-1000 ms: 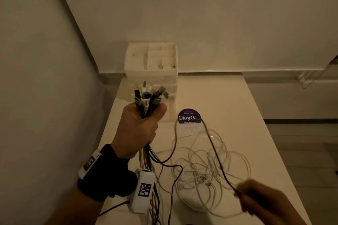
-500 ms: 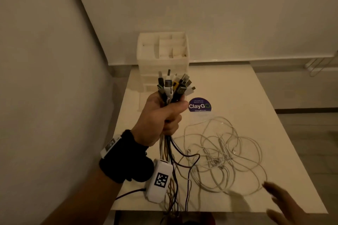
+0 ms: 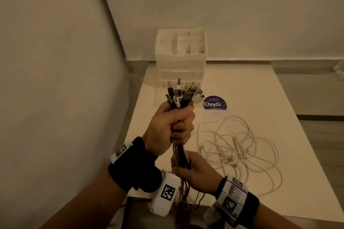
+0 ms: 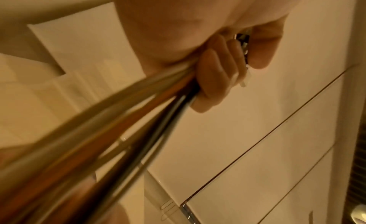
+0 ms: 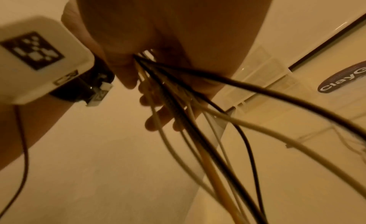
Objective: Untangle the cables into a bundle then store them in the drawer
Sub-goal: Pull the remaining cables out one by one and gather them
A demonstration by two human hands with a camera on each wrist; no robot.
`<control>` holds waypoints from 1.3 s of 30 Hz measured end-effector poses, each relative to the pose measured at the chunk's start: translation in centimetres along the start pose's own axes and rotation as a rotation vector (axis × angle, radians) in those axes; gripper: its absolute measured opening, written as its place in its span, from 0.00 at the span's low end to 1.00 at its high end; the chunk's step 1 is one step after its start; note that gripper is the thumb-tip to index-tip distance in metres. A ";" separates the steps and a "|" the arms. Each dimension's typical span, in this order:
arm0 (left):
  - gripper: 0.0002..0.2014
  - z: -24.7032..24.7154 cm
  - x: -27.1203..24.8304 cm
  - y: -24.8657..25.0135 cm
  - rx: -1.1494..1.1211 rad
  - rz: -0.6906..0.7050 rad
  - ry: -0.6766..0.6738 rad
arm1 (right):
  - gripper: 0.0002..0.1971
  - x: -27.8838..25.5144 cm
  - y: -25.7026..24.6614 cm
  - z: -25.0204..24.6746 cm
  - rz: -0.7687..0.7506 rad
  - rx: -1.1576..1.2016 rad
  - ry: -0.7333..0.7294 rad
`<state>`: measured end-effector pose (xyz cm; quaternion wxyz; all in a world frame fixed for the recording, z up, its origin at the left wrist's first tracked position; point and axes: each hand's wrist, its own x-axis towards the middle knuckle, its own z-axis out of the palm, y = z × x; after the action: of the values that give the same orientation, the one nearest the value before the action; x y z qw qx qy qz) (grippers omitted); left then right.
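Observation:
My left hand [image 3: 173,124] is raised over the table's left side and grips a bundle of cables [image 3: 183,96], several black and white plugs fanning out above the fist. In the left wrist view the fingers [image 4: 215,74] curl round the cords [image 4: 122,130]. Just below it my right hand [image 3: 194,171] holds the same hanging cords; in the right wrist view the cords [image 5: 200,138] stream out from under the palm [image 5: 168,39]. A loose tangle of white cables [image 3: 240,147] lies on the table to the right. The white drawer unit [image 3: 181,65] stands at the back, its drawers shut.
The white table [image 3: 260,102] sits in a corner, with a wall close on the left. A round purple ClayGo sticker [image 3: 215,103] lies between the drawer unit and the white tangle. The bundle's cords hang past the table's near edge [image 3: 188,208].
My right hand let go of a dark cable at the right, swung left and took hold of the bundle's cords below my left hand. The left hand kept its grip.

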<state>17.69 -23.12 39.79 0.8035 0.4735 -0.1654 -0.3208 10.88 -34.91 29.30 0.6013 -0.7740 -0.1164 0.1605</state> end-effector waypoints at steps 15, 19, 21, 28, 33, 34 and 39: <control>0.30 0.6 -1.2 4.5 -0.155 0.156 -0.055 | 0.23 -2.8 8.8 1.5 0.351 -0.049 -0.111; 0.31 1.6 -0.9 3.8 -0.140 0.158 -0.065 | 0.26 -2.4 10.7 2.0 0.370 -0.050 -0.139; 0.31 1.7 -0.8 3.6 -0.130 0.159 -0.056 | 0.26 -2.1 11.6 2.5 0.376 -0.091 -0.153; 0.32 0.6 -1.1 3.4 -0.139 0.169 0.045 | 0.34 -2.7 12.3 2.4 0.385 -0.241 -0.148; 0.29 0.1 -1.0 3.6 -0.140 0.179 0.075 | 0.22 -3.1 10.5 -2.1 0.330 -0.366 -0.315; 0.27 -0.1 -0.8 3.5 -0.154 0.176 0.060 | 0.26 -3.0 9.8 -3.4 0.344 -0.423 -0.383; 0.16 -1.1 -0.4 2.3 -0.261 0.143 0.005 | 0.34 0.4 7.8 -11.2 0.427 -0.664 -0.487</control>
<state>18.82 -21.32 41.31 0.8794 0.3528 -0.1535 -0.2803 15.48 -46.66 24.25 0.2293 -0.8711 -0.1372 0.4120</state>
